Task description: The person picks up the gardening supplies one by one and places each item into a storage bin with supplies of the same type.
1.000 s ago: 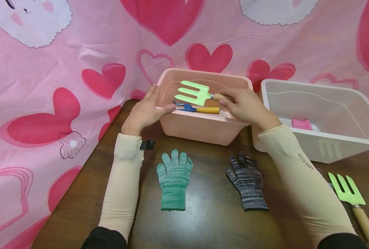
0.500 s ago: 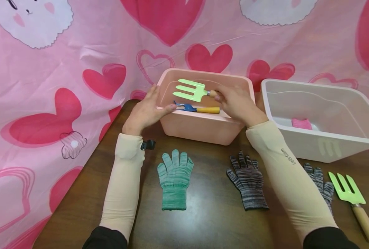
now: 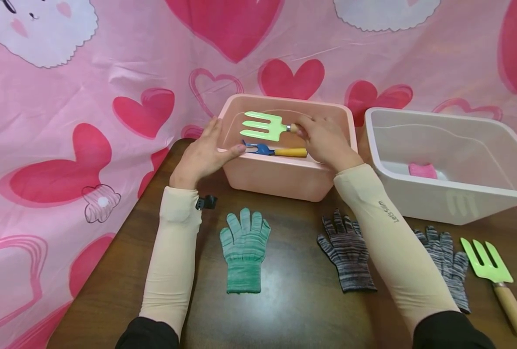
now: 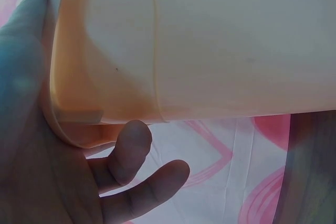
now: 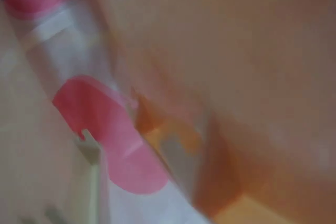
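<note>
My right hand (image 3: 325,140) grips the wooden handle of a light-green garden hand fork (image 3: 264,127), its tines pointing left over the peach plastic bin (image 3: 280,177). Below it in that bin lies a blue hand cultivator (image 3: 262,149) with a yellow handle, its prongs partly behind my left thumb. My left hand (image 3: 199,155) holds the bin's front left corner, thumb along the front rim and fingers along the left side. In the left wrist view the bin wall (image 4: 236,51) fills the upper part, with two bent fingers (image 4: 134,153) below it. The right wrist view is blurred.
A white bin (image 3: 428,196) with a pink item (image 3: 423,170) inside stands to the right. On the dark wooden table (image 3: 293,315) lie a green glove (image 3: 244,252), a dark striped glove (image 3: 347,254), a grey striped glove (image 3: 447,261) and a second green hand fork (image 3: 489,261).
My right hand has moved left and slightly up with the hand fork, farther over the peach bin. The grey striped glove shows more from behind my right forearm. My left hand stays at the corner.
</note>
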The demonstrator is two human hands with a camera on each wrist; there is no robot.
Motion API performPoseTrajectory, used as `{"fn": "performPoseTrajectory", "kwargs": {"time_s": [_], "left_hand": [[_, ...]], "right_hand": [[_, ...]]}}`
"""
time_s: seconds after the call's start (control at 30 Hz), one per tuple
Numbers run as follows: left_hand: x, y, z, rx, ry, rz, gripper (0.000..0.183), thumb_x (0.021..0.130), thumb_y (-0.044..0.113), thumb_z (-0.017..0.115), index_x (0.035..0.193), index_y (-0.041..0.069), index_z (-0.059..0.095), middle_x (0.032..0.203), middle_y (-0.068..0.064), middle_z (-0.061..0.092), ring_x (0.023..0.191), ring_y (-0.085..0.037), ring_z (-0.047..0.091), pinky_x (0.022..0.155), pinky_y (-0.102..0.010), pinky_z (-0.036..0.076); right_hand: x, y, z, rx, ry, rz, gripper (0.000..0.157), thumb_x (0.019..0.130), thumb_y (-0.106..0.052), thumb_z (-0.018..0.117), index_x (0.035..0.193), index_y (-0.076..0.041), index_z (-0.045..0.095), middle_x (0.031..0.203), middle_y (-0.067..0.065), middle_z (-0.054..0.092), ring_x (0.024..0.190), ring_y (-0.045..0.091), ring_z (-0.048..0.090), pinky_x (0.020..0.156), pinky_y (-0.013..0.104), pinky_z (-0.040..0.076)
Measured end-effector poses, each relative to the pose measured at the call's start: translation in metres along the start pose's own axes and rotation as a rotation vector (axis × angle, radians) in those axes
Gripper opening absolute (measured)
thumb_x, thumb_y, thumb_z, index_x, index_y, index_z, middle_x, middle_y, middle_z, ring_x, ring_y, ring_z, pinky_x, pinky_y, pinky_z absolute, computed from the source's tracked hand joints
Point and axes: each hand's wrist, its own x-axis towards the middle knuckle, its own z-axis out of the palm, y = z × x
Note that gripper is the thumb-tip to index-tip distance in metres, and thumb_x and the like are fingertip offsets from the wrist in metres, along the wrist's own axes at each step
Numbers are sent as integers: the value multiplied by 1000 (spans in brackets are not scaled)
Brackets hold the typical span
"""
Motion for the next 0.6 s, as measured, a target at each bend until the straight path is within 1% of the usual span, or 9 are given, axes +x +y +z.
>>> {"fn": "performPoseTrajectory", "kwargs": {"time_s": [0.1, 0.17, 0.23, 0.4, 0.6], "left_hand": [[1, 0, -1, -1, 1, -4, 114, 81, 84, 51, 164, 25, -2, 170, 2, 1, 148, -40, 22, 111, -65, 28], [1, 0, -1, -7, 4, -3, 115, 80, 84, 52, 164, 26, -1, 169, 2, 2, 147, -40, 23, 110, -66, 30], [1, 0, -2, -10, 9, -1, 115, 80, 84, 53, 164, 27, -1, 169, 2, 3, 147, -40, 24, 109, -66, 31], [2, -1, -3, -10, 11, -1, 114, 80, 84, 53, 164, 28, -1, 169, 2, 3, 147, -40, 23, 109, -66, 31], [2, -3, -3, -5, 11, -1, 114, 81, 84, 52, 164, 26, 0, 169, 2, 3, 147, -40, 24, 110, -65, 30]], "right_hand": [[2, 1, 4, 4, -7, 17, 40, 103, -22, 55, 143, -18, 52, 130, 16, 55, 120, 36, 44, 111, 56, 29], [2, 2, 5, 12, -13, 28, 40, 103, -23, 55, 142, -19, 52, 133, 15, 54, 123, 36, 44, 113, 57, 26], [2, 2, 6, 14, -15, 31, 39, 103, -22, 56, 142, -19, 52, 132, 14, 54, 123, 36, 44, 114, 58, 25], [4, 0, 6, 7, -21, 20, 29, 104, -24, 53, 132, -18, 55, 119, 11, 58, 116, 35, 48, 111, 56, 27], [5, -1, 7, 32, -46, 16, 34, 105, -31, 51, 136, -18, 54, 130, 11, 58, 124, 36, 48, 113, 57, 24]]}}
